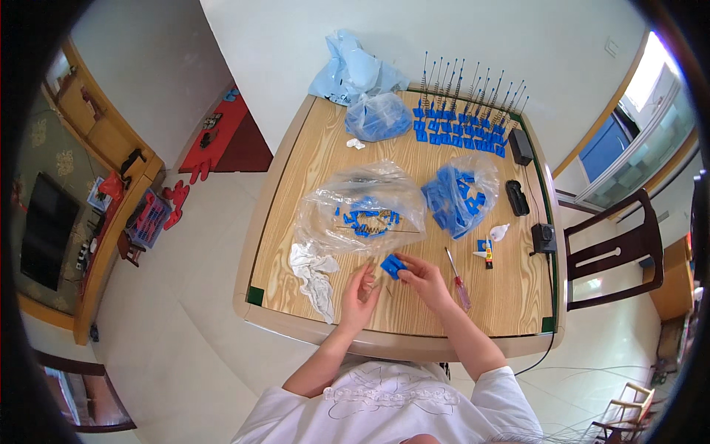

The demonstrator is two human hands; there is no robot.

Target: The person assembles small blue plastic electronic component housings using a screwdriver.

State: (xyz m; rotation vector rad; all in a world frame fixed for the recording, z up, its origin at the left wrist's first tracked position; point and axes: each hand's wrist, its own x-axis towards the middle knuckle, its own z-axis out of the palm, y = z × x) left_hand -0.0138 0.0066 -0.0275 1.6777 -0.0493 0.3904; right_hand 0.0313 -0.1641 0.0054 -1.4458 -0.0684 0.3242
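Near the front edge of the table, my right hand (421,278) grips a small flat blue plastic piece (392,266) between thumb and fingers. To its left my left hand (359,294) is raised with fingers slightly curled and apart, and nothing shows in it. Just beyond my hands lies an open clear plastic bag (318,214) with blue parts and springs (368,229) in its mouth. A second clear bag (484,174), full of blue plastic pieces (447,211), lies to the right of it. A crumpled white cloth (314,277) rests left of my left hand.
Screwdriver (458,281), glue tube (488,255) and small white bottle (499,232) lie to the right. At the back stand several blue bases (447,139) with upright springs and rods, beside a bag of blue parts (377,118). Black boxes (521,146) line the right edge; a chair (614,251) stands beyond.
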